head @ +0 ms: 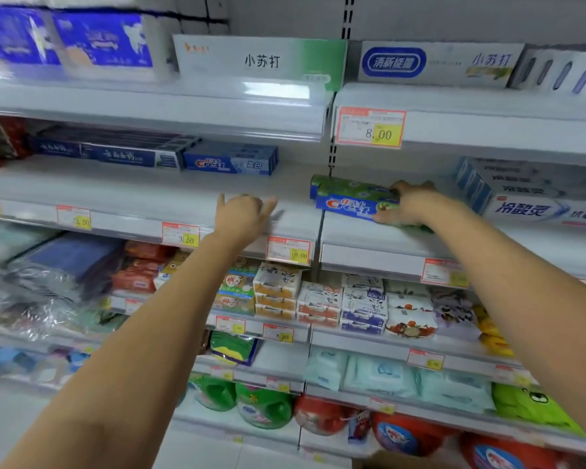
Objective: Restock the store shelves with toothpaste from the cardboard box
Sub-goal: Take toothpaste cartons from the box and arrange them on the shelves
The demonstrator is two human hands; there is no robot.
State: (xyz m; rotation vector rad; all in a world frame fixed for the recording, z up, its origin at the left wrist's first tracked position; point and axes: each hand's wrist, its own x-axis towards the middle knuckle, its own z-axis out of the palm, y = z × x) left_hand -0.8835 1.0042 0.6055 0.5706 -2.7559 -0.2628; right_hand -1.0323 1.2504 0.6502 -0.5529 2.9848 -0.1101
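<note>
Both arms [170, 316] outstretched, right grip [410, 205] clasping toothpaste [349, 206].

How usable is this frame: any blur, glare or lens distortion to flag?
Head view: edges smear, worst on the blue packs top left; the centre is sharp enough to read the 8.00 price tag. A glare patch sits on the upper shelf strip. Shelves bow from the wide lens. The right hand on the toothpaste box is clear; the left hand slightly soft.
</note>
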